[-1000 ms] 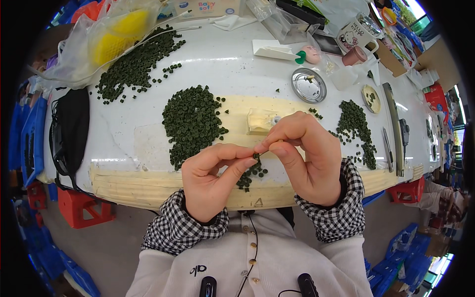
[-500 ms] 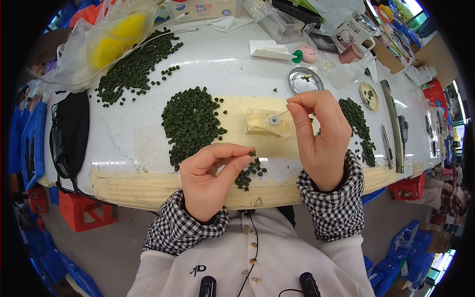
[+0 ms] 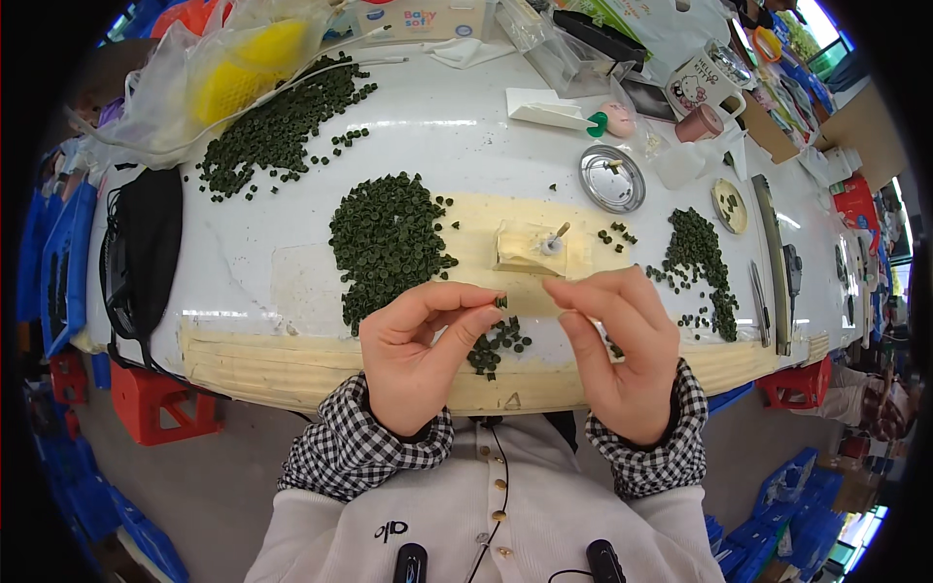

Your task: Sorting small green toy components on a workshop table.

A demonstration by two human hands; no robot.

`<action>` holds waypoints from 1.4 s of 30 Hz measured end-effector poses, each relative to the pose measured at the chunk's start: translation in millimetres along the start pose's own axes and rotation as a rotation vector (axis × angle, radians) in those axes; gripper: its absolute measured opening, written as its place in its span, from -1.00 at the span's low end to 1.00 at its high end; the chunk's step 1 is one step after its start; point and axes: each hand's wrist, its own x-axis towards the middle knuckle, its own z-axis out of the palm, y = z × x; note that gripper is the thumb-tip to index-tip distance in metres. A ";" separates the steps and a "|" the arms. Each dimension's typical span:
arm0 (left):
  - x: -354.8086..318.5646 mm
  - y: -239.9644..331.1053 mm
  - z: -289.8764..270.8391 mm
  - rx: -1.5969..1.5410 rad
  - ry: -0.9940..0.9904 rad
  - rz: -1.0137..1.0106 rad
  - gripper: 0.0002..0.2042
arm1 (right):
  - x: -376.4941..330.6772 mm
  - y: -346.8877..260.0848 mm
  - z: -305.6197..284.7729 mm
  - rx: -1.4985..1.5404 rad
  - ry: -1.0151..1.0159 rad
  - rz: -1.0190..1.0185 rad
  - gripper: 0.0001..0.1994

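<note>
My left hand (image 3: 418, 355) pinches a small dark green plug-like part (image 3: 501, 302) between thumb and forefinger, above the table's near side. Facing it, my right hand (image 3: 627, 355) has thumb and forefinger apart, and I see nothing between them; the forefinger tip is slightly blurred. Beyond both hands sits a cream-coloured block (image 3: 520, 251) with a whitish round piece on top, from which a short thin brownish stick (image 3: 563, 230) sticks up at a tilt. Left of the block lies a heap of the same green parts (image 3: 389, 243). Several more green parts (image 3: 498, 348) lie between my hands.
Another heap of green parts (image 3: 277, 126) spreads at the far left, beside a clear bag with yellow contents (image 3: 253, 73). Further green parts (image 3: 695, 253) lie at right. A round metal lid (image 3: 612, 180), tweezers (image 3: 758, 296) and a white mug (image 3: 702, 85) stand or lie farther right.
My right hand has come away from the block, moving toward me and left, closer to my left hand. Its thumb and forefinger have parted. My left hand keeps its pinch on the green part.
</note>
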 end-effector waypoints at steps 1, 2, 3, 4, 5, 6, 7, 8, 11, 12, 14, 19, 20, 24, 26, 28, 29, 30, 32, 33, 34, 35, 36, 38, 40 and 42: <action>-0.1 0.2 -0.1 0.005 -0.003 0.002 -0.85 | -4.5 2.2 3.9 0.050 -0.037 -0.023 -0.68; -0.1 -0.1 -0.3 0.011 -0.006 0.004 -0.85 | -8.4 3.0 7.8 0.084 -0.045 -0.010 -0.67; 0.1 -0.5 -0.8 0.018 -0.013 0.008 -0.85 | -11.6 3.3 11.8 0.120 -0.051 0.001 -0.66; 0.3 -0.9 -1.3 0.024 -0.020 0.013 -0.85 | -14.3 4.0 15.6 0.156 -0.057 0.011 -0.64; 0.4 -1.5 -1.4 0.031 -0.027 0.017 -0.84 | -16.5 5.6 18.7 0.187 -0.038 0.011 -0.63; 0.6 -1.2 -1.0 0.028 -0.027 0.020 -0.84 | -16.6 6.7 20.2 0.200 -0.039 0.001 -0.62; 0.8 -1.0 -0.2 0.025 -0.027 0.022 -0.84 | -16.6 7.7 21.2 0.213 -0.040 -0.009 -0.62; 1.0 -0.8 0.3 0.022 -0.028 0.025 -0.84 | -16.5 8.5 21.8 0.226 -0.041 -0.019 -0.62; 1.4 -3.0 -1.3 0.061 -0.042 0.038 -0.84 | -18.4 11.5 22.8 0.267 -0.053 -0.004 -0.62; 1.4 -3.2 -1.7 0.077 -0.050 0.034 -0.84 | -18.6 12.8 22.1 0.260 -0.059 -0.012 -0.62; 1.9 -2.4 -1.9 0.110 -0.064 0.025 -0.85 | -18.3 15.5 19.6 0.246 -0.072 -0.030 -0.62; 2.5 -2.8 -1.4 0.124 -0.073 0.033 -0.85 | -19.9 15.6 18.4 0.265 -0.078 0.002 -0.61; 2.7 -3.1 -1.5 0.125 -0.075 0.039 -0.85 | -20.1 16.0 18.6 0.268 -0.080 0.004 -0.61; 3.3 -3.7 -1.6 0.182 -0.089 0.085 -0.85 | -18.8 19.0 17.2 0.265 -0.095 -0.036 -0.60; 3.1 -3.8 -1.2 0.209 -0.090 0.098 -0.86 | -16.3 21.0 12.7 0.248 -0.120 -0.066 -0.60; 2.9 -3.5 -1.9 0.241 -0.103 0.104 -0.87 | -14.6 22.0 7.6 0.230 -0.155 -0.086 -0.60; 2.7 -3.4 -2.1 0.257 -0.110 0.107 -0.87 | -14.2 22.7 6.1 0.221 -0.173 -0.096 -0.60; 3.2 -3.3 -1.7 0.262 -0.114 0.110 -0.87 | -14.1 24.3 5.9 0.215 -0.174 -0.110 -0.60; 4.1 -3.4 -0.7 0.272 -0.122 0.116 -0.87 | -15.2 27.6 6.3 0.204 -0.175 -0.137 -0.60; 4.6 -3.2 -0.8 0.276 -0.127 0.119 -0.87 | -15.5 28.1 6.2 0.196 -0.178 -0.142 -0.60; 5.0 -3.1 -0.9 0.281 -0.132 0.122 -0.87 | -16.0 28.6 5.9 0.188 -0.180 -0.148 -0.59; 4.8 -3.1 -0.8 0.286 -0.138 0.125 -0.87 | -16.6 28.7 5.8 0.180 -0.183 -0.153 -0.59; 5.0 -3.0 -0.8 0.282 -0.137 0.124 -0.87 | -16.4 28.4 5.6 0.184 -0.176 -0.150 -0.59; 5.0 -3.7 -0.7 0.274 -0.136 0.123 -0.88 | -16.9 27.0 5.1 0.193 -0.164 -0.142 -0.59; 3.7 -4.3 0.5 0.239 -0.110 0.104 -0.88 | -16.8 25.2 5.6 0.215 -0.149 -0.118 -0.60; 2.7 -5.0 0.7 0.214 -0.093 0.090 -0.89 | -16.6 23.9 6.4 0.232 -0.139 -0.101 -0.61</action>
